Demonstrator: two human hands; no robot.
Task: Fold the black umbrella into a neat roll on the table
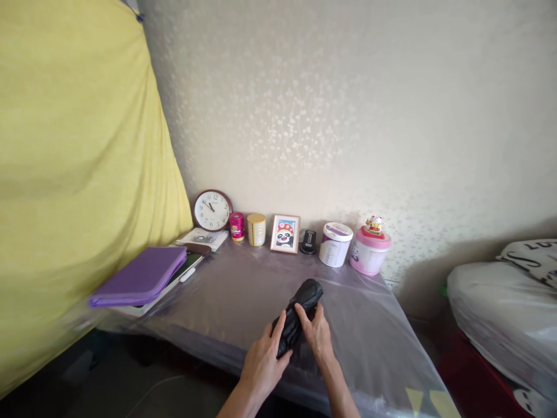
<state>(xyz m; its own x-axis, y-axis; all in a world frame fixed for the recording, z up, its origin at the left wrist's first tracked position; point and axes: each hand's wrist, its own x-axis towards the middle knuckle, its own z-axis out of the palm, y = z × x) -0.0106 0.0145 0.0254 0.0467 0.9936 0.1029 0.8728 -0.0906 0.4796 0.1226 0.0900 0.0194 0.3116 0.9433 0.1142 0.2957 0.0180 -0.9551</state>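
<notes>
A black bundle (308,293), perhaps a folded umbrella, is held at a slant above the front part of the table. My left hand (262,358) is closed around its lower end, with the thumb and fingers on either side. My right hand (317,332) grips it higher up, the thumb lying on top and the fingers curled round the right side. What lies under the fingers is hidden.
Plastic-covered table (243,290); purple case (141,276) at left. Along the wall: clock (212,210), pink tin (237,226), yellow container (256,230), panda frame (285,234), black device (308,242), white tub (335,245), pink tub (369,253) bearing a cat figurine (375,226). Yellow curtain (78,145) at left.
</notes>
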